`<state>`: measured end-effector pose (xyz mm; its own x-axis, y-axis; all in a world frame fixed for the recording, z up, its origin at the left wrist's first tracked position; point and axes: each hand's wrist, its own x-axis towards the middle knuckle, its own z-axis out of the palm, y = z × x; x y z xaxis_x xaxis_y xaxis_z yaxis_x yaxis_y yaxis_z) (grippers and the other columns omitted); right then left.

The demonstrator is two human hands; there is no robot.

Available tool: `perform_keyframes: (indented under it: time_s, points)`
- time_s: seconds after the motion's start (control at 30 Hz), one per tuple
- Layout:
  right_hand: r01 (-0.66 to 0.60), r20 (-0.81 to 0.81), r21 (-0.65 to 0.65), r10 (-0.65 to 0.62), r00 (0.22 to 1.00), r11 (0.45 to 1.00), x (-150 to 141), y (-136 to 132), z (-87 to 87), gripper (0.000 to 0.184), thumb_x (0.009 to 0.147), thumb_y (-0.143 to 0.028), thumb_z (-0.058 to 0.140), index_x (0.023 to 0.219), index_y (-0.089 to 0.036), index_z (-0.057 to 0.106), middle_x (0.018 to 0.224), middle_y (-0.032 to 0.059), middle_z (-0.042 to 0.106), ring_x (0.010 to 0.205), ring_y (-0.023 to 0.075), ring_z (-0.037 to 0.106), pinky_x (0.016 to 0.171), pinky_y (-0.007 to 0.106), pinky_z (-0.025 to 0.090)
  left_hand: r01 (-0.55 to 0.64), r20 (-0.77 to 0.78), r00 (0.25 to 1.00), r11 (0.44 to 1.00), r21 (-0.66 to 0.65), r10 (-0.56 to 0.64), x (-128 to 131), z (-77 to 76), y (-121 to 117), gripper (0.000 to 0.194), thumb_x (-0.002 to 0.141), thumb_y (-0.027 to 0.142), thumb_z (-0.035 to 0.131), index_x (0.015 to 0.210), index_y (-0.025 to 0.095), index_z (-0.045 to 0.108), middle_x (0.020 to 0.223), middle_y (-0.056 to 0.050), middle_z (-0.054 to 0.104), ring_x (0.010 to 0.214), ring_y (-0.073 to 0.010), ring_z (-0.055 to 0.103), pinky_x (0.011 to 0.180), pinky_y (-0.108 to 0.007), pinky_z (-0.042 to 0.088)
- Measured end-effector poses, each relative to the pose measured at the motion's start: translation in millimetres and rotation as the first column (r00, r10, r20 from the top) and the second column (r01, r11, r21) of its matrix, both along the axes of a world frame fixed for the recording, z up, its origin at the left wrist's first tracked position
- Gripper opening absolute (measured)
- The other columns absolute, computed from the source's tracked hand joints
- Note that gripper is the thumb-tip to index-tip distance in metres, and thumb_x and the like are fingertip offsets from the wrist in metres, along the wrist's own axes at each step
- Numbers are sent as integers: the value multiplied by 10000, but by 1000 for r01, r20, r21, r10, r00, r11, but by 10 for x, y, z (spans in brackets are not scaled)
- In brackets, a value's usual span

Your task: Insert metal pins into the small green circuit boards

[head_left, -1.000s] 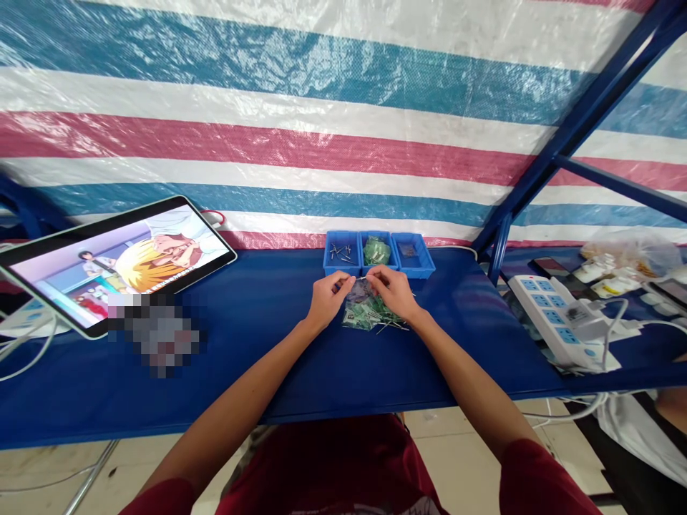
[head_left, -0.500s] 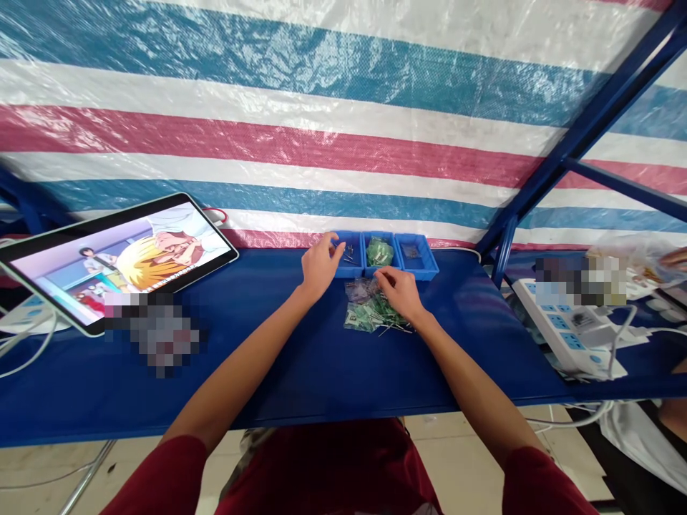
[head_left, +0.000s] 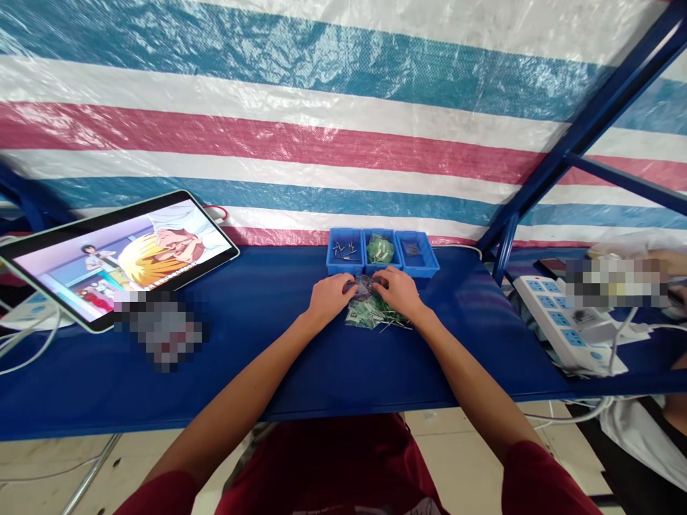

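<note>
A small clear plastic bag (head_left: pixel 364 287) lies between my two hands, on top of a loose heap. My left hand (head_left: pixel 330 298) has its fingers bent and closed at the bag's left edge. From the other side, my right hand (head_left: pixel 401 292) pinches the bag's right edge, its fingertips partly hidden. Below them the heap holds greenish clear packets (head_left: pixel 363 315) and thin metal pins (head_left: pixel 393 320). Just behind, the left blue bin (head_left: pixel 345 267) holds several small metal pins, the middle bin (head_left: pixel 379 270) a green-tinted bag, and the right bin (head_left: pixel 421 271) a few small dark pieces.
A tablet (head_left: pixel 126 261) showing a cartoon leans at the left of the blue table (head_left: pixel 257 286), a blurred-out object before it. At right are a white power strip (head_left: pixel 563 325) with cables and a blue metal frame (head_left: pixel 537 182). Another person's arm shows at the far right.
My left hand has moved from over the left blue bin down and toward me, to the small bag beside my right hand. My right hand has stayed nearly in place.
</note>
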<state>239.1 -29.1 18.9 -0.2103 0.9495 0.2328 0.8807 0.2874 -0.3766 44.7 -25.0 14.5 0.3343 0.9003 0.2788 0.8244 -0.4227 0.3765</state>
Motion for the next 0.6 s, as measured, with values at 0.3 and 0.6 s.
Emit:
perform_keyframes:
  time_s: [0.3,0.6]
  points:
    - [-10,-49,55,12,999,998,-10,-2,2,175,888,-242,555,984,-186,691,806,49,635,757,186,586,658,280,398,-66,-72,995,997,-26,64,77,-58,-32,213,885,392,588,910,215,704,848,-53,704,777,-220,645,580,-272,373]
    - [-31,-60,58,35,998,998,-12,13,-55,171,875,-245,557,966,-193,692,784,45,639,738,182,591,661,279,406,-163,33,985,982,-99,167,158,-79,-35,106,835,332,655,825,227,666,736,-25,675,739,-219,633,561,-273,351]
